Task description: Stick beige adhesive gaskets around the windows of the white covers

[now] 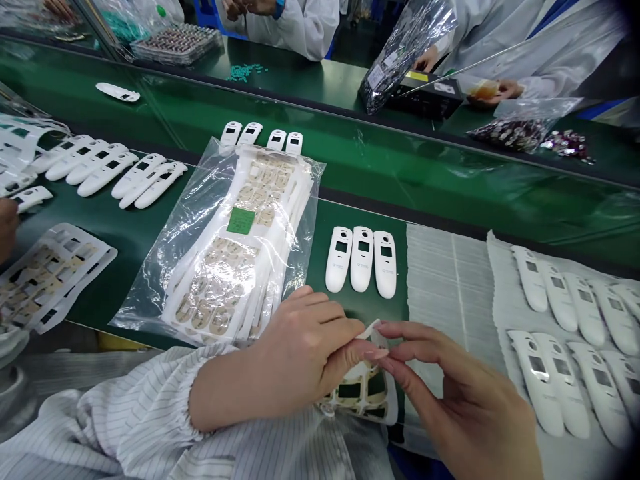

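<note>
The green tabletop (130,233) has people in white coats (313,27) past its far edge and a clear bag of cut-out sheets (220,267) reaching its near edge. There, above a loose sheet (391,408), the left hand (303,343) reaches across to meet the right hand (453,393), 3 white casings (361,263) just beyond; both hands' fingertips pinch a small white piece (371,330).

Left grip (300,347) and right grip (455,393) at a small white piece (371,329), three white casings (361,270) beyond.

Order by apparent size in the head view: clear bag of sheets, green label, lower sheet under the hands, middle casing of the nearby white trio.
Clear bag
Lower sheet, partly hidden
Middle casing
Green label
</note>
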Demonstrator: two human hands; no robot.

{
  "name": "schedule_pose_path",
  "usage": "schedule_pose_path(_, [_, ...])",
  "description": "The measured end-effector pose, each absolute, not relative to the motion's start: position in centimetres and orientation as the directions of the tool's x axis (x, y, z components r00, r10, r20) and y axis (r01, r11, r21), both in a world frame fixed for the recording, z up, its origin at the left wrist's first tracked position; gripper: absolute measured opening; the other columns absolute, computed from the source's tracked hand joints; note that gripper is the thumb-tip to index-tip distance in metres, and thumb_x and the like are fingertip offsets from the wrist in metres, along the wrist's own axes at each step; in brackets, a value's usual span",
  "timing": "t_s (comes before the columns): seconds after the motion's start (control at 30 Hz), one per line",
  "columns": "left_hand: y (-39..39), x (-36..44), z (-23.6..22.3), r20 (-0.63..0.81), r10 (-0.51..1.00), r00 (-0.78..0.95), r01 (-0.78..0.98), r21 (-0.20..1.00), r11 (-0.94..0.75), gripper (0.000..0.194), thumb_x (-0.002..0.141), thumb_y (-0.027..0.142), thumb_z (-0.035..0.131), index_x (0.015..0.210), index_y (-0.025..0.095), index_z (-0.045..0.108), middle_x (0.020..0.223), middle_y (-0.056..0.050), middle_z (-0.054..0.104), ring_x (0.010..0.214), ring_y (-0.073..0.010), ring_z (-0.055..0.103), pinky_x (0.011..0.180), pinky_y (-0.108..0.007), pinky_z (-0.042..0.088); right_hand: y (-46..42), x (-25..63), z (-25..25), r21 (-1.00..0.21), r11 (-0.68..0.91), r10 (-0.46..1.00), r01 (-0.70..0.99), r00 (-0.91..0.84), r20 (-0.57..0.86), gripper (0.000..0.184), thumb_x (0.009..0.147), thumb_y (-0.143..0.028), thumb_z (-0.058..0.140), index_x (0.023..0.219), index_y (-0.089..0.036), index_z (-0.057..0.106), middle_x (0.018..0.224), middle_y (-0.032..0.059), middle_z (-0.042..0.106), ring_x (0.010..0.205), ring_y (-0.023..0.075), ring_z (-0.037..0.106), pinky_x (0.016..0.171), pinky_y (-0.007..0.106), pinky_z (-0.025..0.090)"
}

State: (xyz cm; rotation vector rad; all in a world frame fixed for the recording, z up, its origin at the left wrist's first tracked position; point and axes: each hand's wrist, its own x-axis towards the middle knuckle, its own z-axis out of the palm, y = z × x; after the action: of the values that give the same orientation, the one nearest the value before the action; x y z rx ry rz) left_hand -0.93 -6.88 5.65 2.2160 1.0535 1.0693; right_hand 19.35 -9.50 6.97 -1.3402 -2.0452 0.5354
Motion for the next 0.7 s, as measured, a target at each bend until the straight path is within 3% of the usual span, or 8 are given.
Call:
schedule_pose_path(0.1, [-6.5, -1.0, 5.1, 0.430, 0.812, 0.394, 0.457, 0.675, -0.579, 0.032, 0.099, 0.031, 0.052, 0.085, 0.013, 0.073, 0.069, -0.003, 0.069, 0.065, -0.0148, 0.062, 0.063, -0.030, 0.043, -9.0, 20.2, 7.6, -0.715, 0.327, 0.940, 0.618, -0.287, 0.183, 0.008, 0.085, -0.020, 0.068, 0.088, -0.026, 0.063, 0.104, 0.0006, 0.072, 0.095, 0.0146, 0.071, 0.078, 0.020, 0.059])
schedule_pose_path(0.3, [-5.5, -1.1, 3.6, 0.303, 0.850, 0.430, 0.431, 0.759, -0.488, 0.038, 0.099, 0.033, 0.051, 0.078, 0.012, 0.074, 0.063, -0.003, 0.065, 0.058, -0.0136, 0.058, 0.056, -0.027, 0.043, -6.9, 20.9, 8.6, -0.831, 0.285, 0.925, 0.478, -0.365, 0.108, 0.009, 0.081, -0.021, 0.073, 0.082, -0.026, 0.066, 0.087, 0.0003, 0.070, 0.080, 0.0152, 0.071, 0.063, 0.018, 0.060])
schedule_pose_path(0.5, [-4.3, -1.1, 2.9, 0.190, 0.870, 0.456, 0.433, 0.806, -0.403, 0.038, 0.097, 0.037, 0.053, 0.076, 0.013, 0.074, 0.061, -0.002, 0.064, 0.057, -0.0133, 0.058, 0.056, -0.027, 0.043, -5.5, 20.6, 9.0, -0.788, 0.434, 0.846, 0.438, -0.499, 0.189, 0.016, 0.080, -0.009, 0.071, 0.084, -0.022, 0.063, 0.078, 0.0015, 0.066, 0.070, 0.0140, 0.067, 0.054, 0.019, 0.056])
schedule_pose_path(0.6, [-3.4, -1.2, 2.8, 0.119, 0.875, 0.468, 0.439, 0.828, -0.348, 0.038, 0.097, 0.038, 0.054, 0.076, 0.014, 0.075, 0.063, -0.002, 0.066, 0.057, -0.0130, 0.059, 0.055, -0.026, 0.043, -4.6, 21.4, 8.8, -0.829, 0.413, 0.824, 0.378, -0.542, 0.163, 0.020, 0.078, -0.006, 0.069, 0.085, -0.022, 0.062, 0.075, 0.0015, 0.065, 0.067, 0.0150, 0.067, 0.051, 0.020, 0.055])
schedule_pose_path(0.7, [-2.7, -1.4, 2.6, 0.058, 0.878, 0.474, 0.473, 0.825, -0.310, 0.035, 0.097, 0.036, 0.054, 0.078, 0.015, 0.075, 0.064, -0.002, 0.067, 0.059, -0.0137, 0.059, 0.058, -0.027, 0.045, -3.8, 22.8, 8.1, -0.839, 0.438, 0.839, 0.322, -0.483, 0.252, 0.020, 0.075, -0.008, 0.069, 0.087, -0.023, 0.066, 0.074, 0.0022, 0.066, 0.065, 0.0181, 0.066, 0.051, 0.026, 0.055])
